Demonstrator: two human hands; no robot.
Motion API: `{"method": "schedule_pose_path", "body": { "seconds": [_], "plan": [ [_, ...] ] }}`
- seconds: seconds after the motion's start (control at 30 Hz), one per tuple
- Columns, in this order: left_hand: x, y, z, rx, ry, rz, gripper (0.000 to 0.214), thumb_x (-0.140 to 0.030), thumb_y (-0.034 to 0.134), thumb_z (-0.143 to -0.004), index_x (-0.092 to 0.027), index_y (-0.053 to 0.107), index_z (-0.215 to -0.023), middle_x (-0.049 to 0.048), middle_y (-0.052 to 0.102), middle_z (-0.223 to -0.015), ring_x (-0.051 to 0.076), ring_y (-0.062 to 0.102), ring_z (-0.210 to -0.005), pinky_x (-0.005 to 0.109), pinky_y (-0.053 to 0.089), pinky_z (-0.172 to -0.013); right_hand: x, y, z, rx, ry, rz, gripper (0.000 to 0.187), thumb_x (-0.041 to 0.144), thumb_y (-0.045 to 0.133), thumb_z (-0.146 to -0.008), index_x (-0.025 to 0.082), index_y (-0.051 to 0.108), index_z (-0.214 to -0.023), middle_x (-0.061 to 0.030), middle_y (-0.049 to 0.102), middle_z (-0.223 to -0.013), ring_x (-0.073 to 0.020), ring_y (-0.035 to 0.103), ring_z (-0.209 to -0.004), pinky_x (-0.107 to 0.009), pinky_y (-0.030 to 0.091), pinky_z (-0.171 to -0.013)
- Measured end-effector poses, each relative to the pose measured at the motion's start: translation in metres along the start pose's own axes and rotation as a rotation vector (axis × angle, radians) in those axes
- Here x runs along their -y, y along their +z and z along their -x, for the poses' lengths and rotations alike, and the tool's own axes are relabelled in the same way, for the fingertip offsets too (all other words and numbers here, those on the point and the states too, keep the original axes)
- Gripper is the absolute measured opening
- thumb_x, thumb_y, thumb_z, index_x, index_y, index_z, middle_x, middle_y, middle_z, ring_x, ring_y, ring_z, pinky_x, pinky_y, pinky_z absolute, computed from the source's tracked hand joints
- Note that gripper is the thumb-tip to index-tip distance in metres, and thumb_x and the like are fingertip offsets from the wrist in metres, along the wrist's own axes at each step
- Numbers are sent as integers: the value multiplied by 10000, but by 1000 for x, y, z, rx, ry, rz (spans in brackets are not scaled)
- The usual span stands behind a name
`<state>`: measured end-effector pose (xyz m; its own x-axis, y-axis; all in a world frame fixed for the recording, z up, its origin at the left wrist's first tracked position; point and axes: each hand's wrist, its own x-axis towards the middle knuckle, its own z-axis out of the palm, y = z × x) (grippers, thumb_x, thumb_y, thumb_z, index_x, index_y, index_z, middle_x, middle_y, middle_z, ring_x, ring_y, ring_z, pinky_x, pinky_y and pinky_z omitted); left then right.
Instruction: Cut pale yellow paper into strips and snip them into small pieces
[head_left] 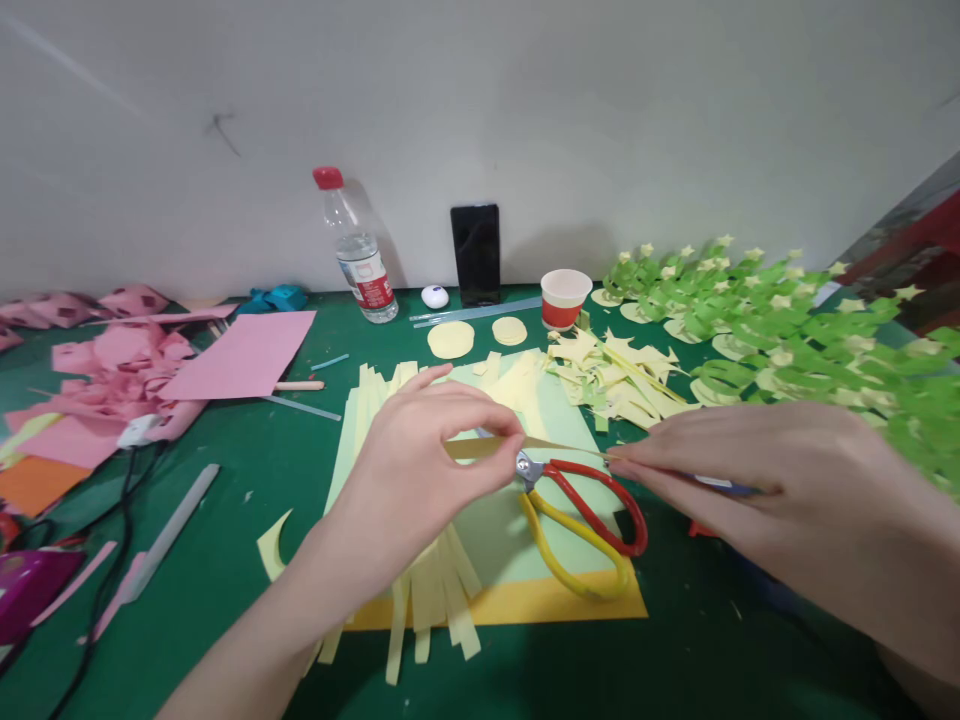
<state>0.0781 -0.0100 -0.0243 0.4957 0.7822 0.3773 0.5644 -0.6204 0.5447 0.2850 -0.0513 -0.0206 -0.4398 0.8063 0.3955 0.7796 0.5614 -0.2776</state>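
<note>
My left hand point(420, 455) pinches one end of a narrow yellow paper strip point(559, 447) between thumb and fingers. My right hand point(757, 470) pinches the other end, and the strip is stretched level between them above the table. Something blue and slim pokes out under my right hand; I cannot make it out. Below the strip lie red and yellow handled scissors point(592, 525) on a pale green sheet point(502, 530). More cut yellow strips point(435, 600) fan out under my left wrist.
Yellow star offcuts point(615, 380), green paper trees with stars point(795, 330), a red paper cup point(564, 298), two yellow discs point(451, 339), a phone point(475, 253), a water bottle point(358, 250), pink paper pieces point(150, 370), glue sticks and cables on the green table point(225, 480).
</note>
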Motion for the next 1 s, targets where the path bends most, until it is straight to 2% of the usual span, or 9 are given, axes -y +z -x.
{"method": "schedule_pose_path", "body": {
  "seconds": [0.1,0.2,0.27,0.37,0.43,0.53,0.63,0.73,1.0],
  "plan": [
    [1,0,0,-4,3,19,141,-130,597,-737,-186,589,-609,-55,693,-665,115,623,-591,521,390,-993,-5,-2,2,-20,-18,21,446,181,386,-868,202,627,-494,4,704,-603,-122,619,-453,-199,378,-358],
    [0,4,2,18,-4,54,125,-117,605,-738,-186,606,-634,-52,699,-689,115,632,-618,517,360,-1023,-8,0,-1,-39,-18,76,336,199,422,-850,182,719,-694,-19,732,-683,-159,664,-514,-216,420,-380],
    [-3,7,2,48,-8,80,121,-112,610,-741,-186,615,-645,-53,700,-689,113,636,-627,508,340,-1042,-6,2,-5,3,-24,57,272,195,470,-825,168,728,-743,-24,735,-700,-165,663,-512,-223,408,-371],
    [-6,11,2,110,-7,118,104,-126,623,-751,-187,629,-667,-53,703,-689,114,643,-640,484,354,-1041,0,5,-11,135,8,-41,235,135,525,-781,186,702,-635,18,690,-577,-117,603,-436,-199,378,-376],
    [-7,13,1,144,-3,135,93,-174,619,-783,-193,648,-697,-54,714,-714,119,651,-658,472,378,-1026,4,6,-12,174,38,-99,257,104,519,-774,187,675,-588,40,640,-504,-91,564,-412,-183,370,-399],
    [-6,14,0,167,7,128,138,-233,602,-818,-205,670,-701,-60,725,-713,131,657,-640,450,434,-976,6,8,-13,166,57,-135,266,105,501,-777,184,666,-584,40,627,-489,-85,552,-412,-178,347,-403],
    [-5,14,1,138,22,139,141,-206,627,-802,-209,676,-670,-76,723,-669,119,645,-573,414,461,-951,5,9,-13,160,89,-139,266,111,495,-777,185,675,-595,35,633,-489,-82,548,-402,-170,335,-392],
    [-6,12,2,120,18,162,146,-181,635,-793,-203,682,-657,-78,724,-657,101,639,-558,393,449,-965,5,8,-12,164,99,-139,257,95,507,-762,179,682,-594,35,626,-478,-77,534,-383,-169,321,-376],
    [-10,8,0,170,-49,190,166,-173,618,-799,-197,683,-648,-81,723,-661,79,638,-567,379,383,-1039,8,5,-11,191,106,-136,286,118,508,-754,204,657,-526,49,594,-431,-74,501,-335,-181,294,-335]
  ]
}}
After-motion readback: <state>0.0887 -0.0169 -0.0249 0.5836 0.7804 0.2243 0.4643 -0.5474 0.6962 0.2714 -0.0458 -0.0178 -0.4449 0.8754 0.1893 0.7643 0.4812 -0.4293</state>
